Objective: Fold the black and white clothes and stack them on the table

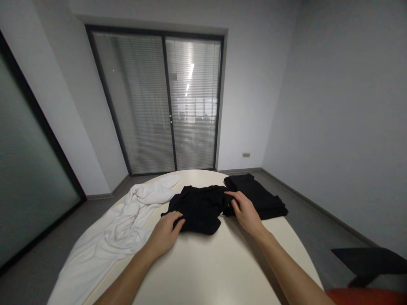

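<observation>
A black garment (199,209), bunched and partly folded, lies in the middle of the round table (203,271). At its left near edge my left hand (167,231) is closed, thumb and fingers gripping the fabric. My right hand (246,209) pinches the garment's upper right edge, its index finger stretched along the cloth; dark fabric hides the fingertips in part. Just beyond that hand rests a folded black stack of cloth (257,197), close against the garment's right side. The garment's exact kind cannot be made out.
A crumpled white cloth (127,224) spreads along the table's left side and reaches the near edge. To the lower right stands a chair with a black part (372,260) and a red seat (365,296). A glass partition with blinds (159,106) is behind the table.
</observation>
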The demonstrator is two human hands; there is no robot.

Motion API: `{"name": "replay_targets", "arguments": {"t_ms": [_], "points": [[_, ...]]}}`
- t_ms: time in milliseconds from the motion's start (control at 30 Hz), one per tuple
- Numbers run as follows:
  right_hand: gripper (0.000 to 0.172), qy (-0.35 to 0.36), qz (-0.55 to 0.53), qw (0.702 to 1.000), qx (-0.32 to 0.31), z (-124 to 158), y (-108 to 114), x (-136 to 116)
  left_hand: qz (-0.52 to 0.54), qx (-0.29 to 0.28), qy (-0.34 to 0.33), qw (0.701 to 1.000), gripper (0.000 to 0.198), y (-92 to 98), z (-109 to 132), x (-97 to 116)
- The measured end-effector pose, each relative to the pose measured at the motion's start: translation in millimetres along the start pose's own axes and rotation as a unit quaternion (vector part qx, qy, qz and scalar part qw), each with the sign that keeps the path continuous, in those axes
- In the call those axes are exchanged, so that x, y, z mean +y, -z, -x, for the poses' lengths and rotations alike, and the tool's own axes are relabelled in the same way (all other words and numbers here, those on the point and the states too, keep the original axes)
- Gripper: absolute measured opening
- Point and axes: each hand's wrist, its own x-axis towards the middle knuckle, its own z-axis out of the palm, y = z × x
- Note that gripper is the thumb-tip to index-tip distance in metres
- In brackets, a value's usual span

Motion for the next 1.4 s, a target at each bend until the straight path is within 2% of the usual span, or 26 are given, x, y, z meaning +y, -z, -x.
{"name": "replay_targets", "arguments": {"t_ms": [67,133,267,400,500,567,633,700,767,833,900,933,1033,1133,1200,1267,1333,1400], "points": [[0.034,-0.035,-0.035,0.997,0.065,-1.6,3.9,5.0,0.07,0.079,0.047,0.993,0.035,5.9,-5.8,-3.4],[0.031,-0.061,-0.058,0.991,0.099,-2.0,5.3,10.4,0.122,0.147,0.08,0.978,0.039,12.0,-10.6,-8.6],[0.031,-0.1,-0.122,0.985,0.068,-0.7,1.2,15.5,0.207,0.223,0.12,0.945,0.045,18.8,-15.0,-23.8],[0.027,-0.129,-0.12,0.982,0.063,-0.2,-3.4,17.8,0.271,0.254,0.162,0.914,0.053,19.7,-16.0,-36.6],[0.021,-0.078,-0.037,0.993,0.083,-0.5,-1.1,18.9,0.282,0.243,0.163,0.914,0.057,18.5,-17.4,-40.1],[0.023,-0.034,0.014,0.997,0.074,-0.1,2.0,15.1,0.286,0.235,0.159,0.916,0.059,16.2,-18.3,-40.9],[0.028,-0.012,0.005,1.0,0.017,1.8,3.6,5.8,0.29,0.231,0.161,0.915,0.061,13.4,-18.8,-41.7],[0.027,0.015,-0.034,0.996,-0.083,5.7,1.8,-7.0,0.292,0.228,0.164,0.914,0.062,11.4,-18.7,-42.5],[0.022,0.063,-0.046,0.976,-0.203,10.7,-3.2,-18.8,0.293,0.223,0.167,0.914,0.063,11.0,-18.3,-42.8],[0.035,0.099,-0.025,0.951,-0.292,15.1,-9.8,-25.6,0.294,0.216,0.17,0.915,0.061,11.9,-18.1,-42.0],[0.042,0.095,0.003,0.939,-0.331,17.2,-15.3,-26.8,0.295,0.208,0.171,0.917,0.059,13.6,-18.3,-40.3],[0.037,0.086,0.014,0.938,-0.335,17.3,-17.1,-25.9,0.295,0.202,0.169,0.918,0.057,14.5,-18.5,-39.2],[0.015,0.069,0.026,0.94,-0.334,15.9,-17.3,-21.8,0.285,0.135,0.158,0.936,0.052,17.4,-17.3,-35.1],[0.008,0.065,0.023,0.932,-0.355,15.6,-11.7,-20.7,0.237,-0.02,0.152,0.959,0.046,21.3,-10.3,-28.7],[0.013,0.024,0.004,0.92,-0.391,16.6,-5.7,-23.0,0.2,-0.14,0.155,0.957,0.043,25.6,-2.6,-22.7],[0.019,-0.051,-0.046,0.888,-0.455,17.5,2.2,-28.3,0.189,-0.28,0.176,0.924,0.044,32.0,5.5,-15.7],[0.02,-0.117,-0.112,0.831,-0.532,17.6,11.3,-36.0,0.207,-0.412,0.209,0.863,0.048,40.5,11.5,-8.2],[0.024,-0.136,-0.173,0.783,-0.582,16.5,19.0,-44.2,0.245,-0.497,0.221,0.802,0.053,49.6,14.3,-0.3]]}}
